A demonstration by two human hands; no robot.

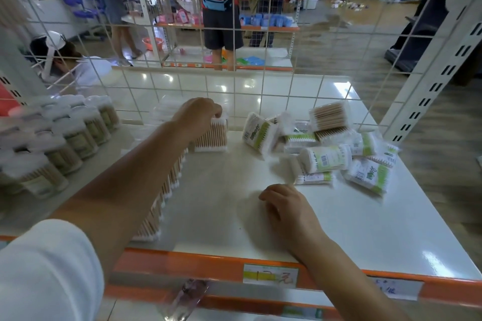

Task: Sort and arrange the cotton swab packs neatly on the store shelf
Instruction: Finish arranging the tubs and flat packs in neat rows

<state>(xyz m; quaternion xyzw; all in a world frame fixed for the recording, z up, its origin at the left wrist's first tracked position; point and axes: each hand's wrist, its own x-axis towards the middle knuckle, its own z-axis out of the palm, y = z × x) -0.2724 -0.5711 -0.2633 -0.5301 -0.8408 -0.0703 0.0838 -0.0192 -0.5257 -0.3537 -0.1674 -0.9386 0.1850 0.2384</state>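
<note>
My left hand (pixel 199 112) reaches to the back of the white shelf (pixel 339 237) and grips the top of an upright pack of wooden cotton swabs (pixel 211 137). That pack stands at the far end of a row of like packs (pixel 161 198) running from the shelf's front edge toward the back under my forearm. My right hand (pixel 284 206) rests on the shelf, fingers loosely curled, holding nothing. Just beyond it lies a loose heap of green-labelled swab packs (pixel 326 157) at the right, with one wooden-stick pack (pixel 330 116) on top of it.
Round tubs of swabs (pixel 65 138) fill the shelf's left side. A white wire grid (pixel 234 81) closes the back. A slotted upright post (pixel 430 81) stands at the right. An orange price rail (pixel 208 266) edges the front. People stand and crouch beyond the grid.
</note>
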